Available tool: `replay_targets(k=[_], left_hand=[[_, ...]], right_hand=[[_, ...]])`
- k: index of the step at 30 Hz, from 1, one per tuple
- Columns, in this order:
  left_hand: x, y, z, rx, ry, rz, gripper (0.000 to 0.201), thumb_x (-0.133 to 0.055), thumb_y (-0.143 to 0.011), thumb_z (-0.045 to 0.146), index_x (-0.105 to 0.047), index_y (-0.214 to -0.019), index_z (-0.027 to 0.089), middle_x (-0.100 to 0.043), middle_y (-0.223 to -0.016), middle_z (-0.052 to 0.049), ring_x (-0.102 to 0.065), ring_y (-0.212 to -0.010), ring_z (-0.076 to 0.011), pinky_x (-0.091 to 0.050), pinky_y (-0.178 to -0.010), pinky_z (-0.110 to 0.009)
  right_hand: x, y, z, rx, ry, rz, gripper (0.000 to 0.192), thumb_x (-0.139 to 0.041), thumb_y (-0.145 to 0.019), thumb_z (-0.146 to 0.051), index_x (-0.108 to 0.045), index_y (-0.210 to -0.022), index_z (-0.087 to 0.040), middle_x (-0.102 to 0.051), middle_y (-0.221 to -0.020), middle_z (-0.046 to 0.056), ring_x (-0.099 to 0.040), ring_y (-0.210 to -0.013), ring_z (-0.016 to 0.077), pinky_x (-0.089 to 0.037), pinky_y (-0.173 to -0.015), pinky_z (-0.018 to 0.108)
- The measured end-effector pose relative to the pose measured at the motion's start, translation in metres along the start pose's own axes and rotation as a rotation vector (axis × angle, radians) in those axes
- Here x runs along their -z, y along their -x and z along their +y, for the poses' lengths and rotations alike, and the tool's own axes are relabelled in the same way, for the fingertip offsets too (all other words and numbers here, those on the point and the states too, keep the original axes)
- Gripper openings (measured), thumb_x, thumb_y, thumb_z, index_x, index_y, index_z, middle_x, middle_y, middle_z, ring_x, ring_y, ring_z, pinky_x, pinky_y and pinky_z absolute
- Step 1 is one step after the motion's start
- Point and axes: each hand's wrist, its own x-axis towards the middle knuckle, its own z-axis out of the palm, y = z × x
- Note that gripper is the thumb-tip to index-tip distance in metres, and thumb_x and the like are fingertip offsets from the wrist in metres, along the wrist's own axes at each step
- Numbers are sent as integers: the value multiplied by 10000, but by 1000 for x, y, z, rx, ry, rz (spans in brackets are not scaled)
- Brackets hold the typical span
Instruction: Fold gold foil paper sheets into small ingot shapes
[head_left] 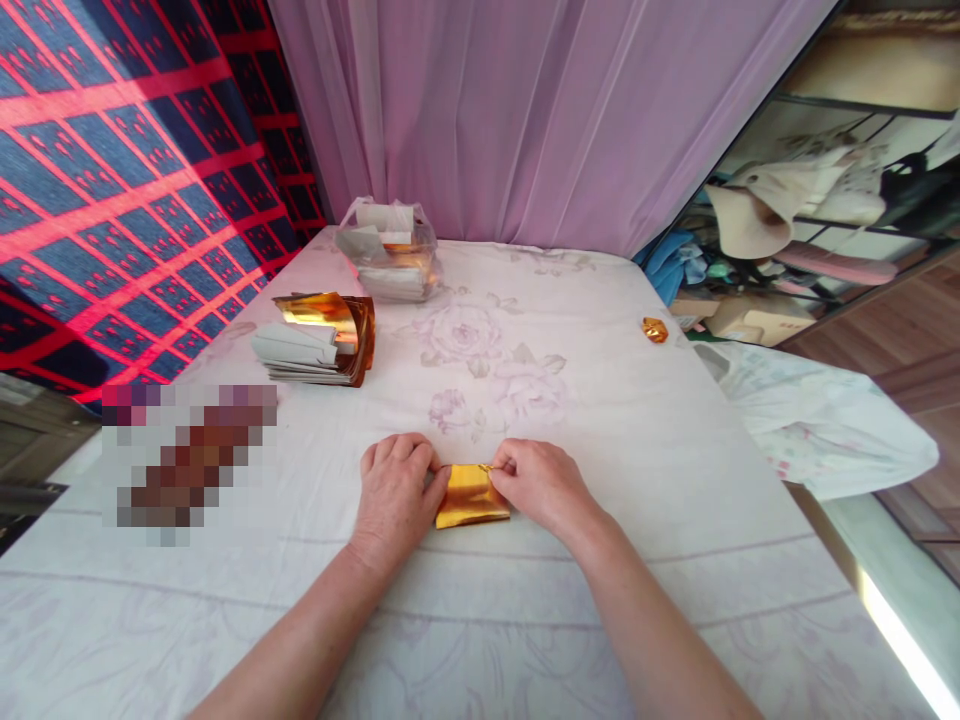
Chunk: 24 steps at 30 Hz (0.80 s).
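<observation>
A sheet of gold foil paper [471, 497], partly folded, lies on the cloth-covered table between my two hands. My left hand [396, 492] is closed at its left edge, with the thumb against the foil. At the upper right corner, my right hand [541, 485] pinches the sheet between thumb and fingers. The foil there looks creased. The undersides of both hands are hidden.
A stack of gold and grey paper sheets [319, 345] stands at the left. Behind it sits a clear plastic bag [390, 250] of similar sheets. A small folded gold piece [655, 330] lies near the right edge. Shelves [825, 225] stand beyond.
</observation>
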Motion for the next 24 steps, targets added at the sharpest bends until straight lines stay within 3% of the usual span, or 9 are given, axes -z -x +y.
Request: replay_targets(k=[4, 8, 18, 24], left_hand=[[0, 0, 1, -8, 26, 3, 18, -604, -849, 242, -609, -861, 229, -647, -979, -42, -543, -955, -250, -353, -859, -418], [0, -1, 1, -76, 70, -11, 121, -587, -882, 232, -691, -841, 278, -656, -1015, -23, -548, -968, -226, -331, -904, -428], [2, -2, -1, -76, 99, -35, 79, -650, -833, 274, -719, -861, 302, -655, -1018, 1, -562, -1001, -215, -334, -935, -426], [3, -2, 0, -77, 104, -44, 115, -700, -767, 321, -705, -879, 298, -647, -1023, 1, -558, -1037, -223, -333, -969, -431]], right_hand=[[0, 1, 0, 4, -26, 9, 78, -585, -762, -183, -627, -760, -248, -690, -775, -7, -572, -717, 165, -306, -606, 270], [-2, 3, 1, 85, -26, 76, 170, -590, -761, -127, -626, -881, -243, -665, -892, -1, -576, -777, 144, -339, -656, 248], [-9, -1, 6, 317, -9, 35, 293, -513, -795, -51, -737, -816, -239, -681, -904, 5, -605, -814, 137, -415, -735, 228], [-18, -2, 14, 362, -91, 110, 179, -586, -776, -94, -717, -822, -208, -648, -873, 15, -592, -746, 126, -437, -711, 229]])
